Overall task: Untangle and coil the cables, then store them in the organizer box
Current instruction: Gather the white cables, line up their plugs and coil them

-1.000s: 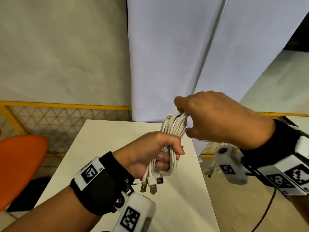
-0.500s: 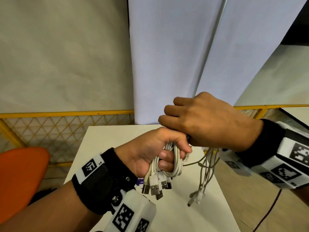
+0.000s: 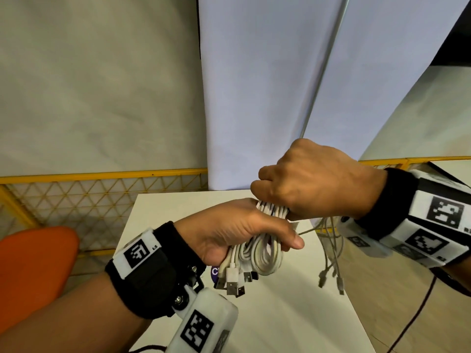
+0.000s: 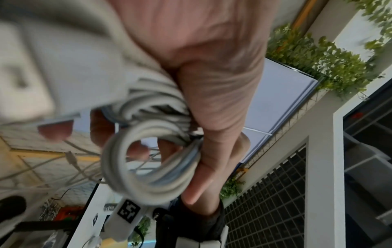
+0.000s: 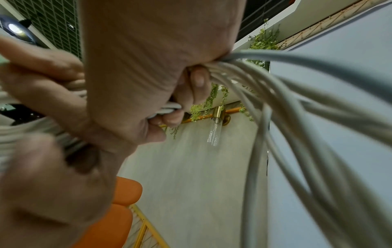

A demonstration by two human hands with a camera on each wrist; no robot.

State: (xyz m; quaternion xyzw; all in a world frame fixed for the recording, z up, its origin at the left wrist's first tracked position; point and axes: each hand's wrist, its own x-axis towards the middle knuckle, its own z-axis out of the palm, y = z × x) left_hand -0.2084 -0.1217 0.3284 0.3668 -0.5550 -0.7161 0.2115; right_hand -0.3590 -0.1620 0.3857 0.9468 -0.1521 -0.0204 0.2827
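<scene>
A bundle of white USB cables (image 3: 262, 253) is held in the air above a small white table (image 3: 280, 314). My left hand (image 3: 239, 233) grips the coiled loops (image 4: 148, 161), and several USB plugs (image 3: 233, 284) dangle below it. My right hand (image 3: 308, 184) is fisted on the top of the same bundle (image 5: 167, 109), just above and right of the left hand. Loose cable tails (image 3: 328, 261) hang from under the right hand, ending in small connectors. The organizer box is not in view.
A yellow mesh fence (image 3: 76, 194) runs behind the table. An orange chair (image 3: 33, 263) stands at the left. White fabric panels (image 3: 267, 85) hang behind. A dark cord (image 3: 413, 319) trails over the floor at the right.
The right hand came down from above the coil until it sits close on the left hand. The loose tails swung out to the right and now hang lower.
</scene>
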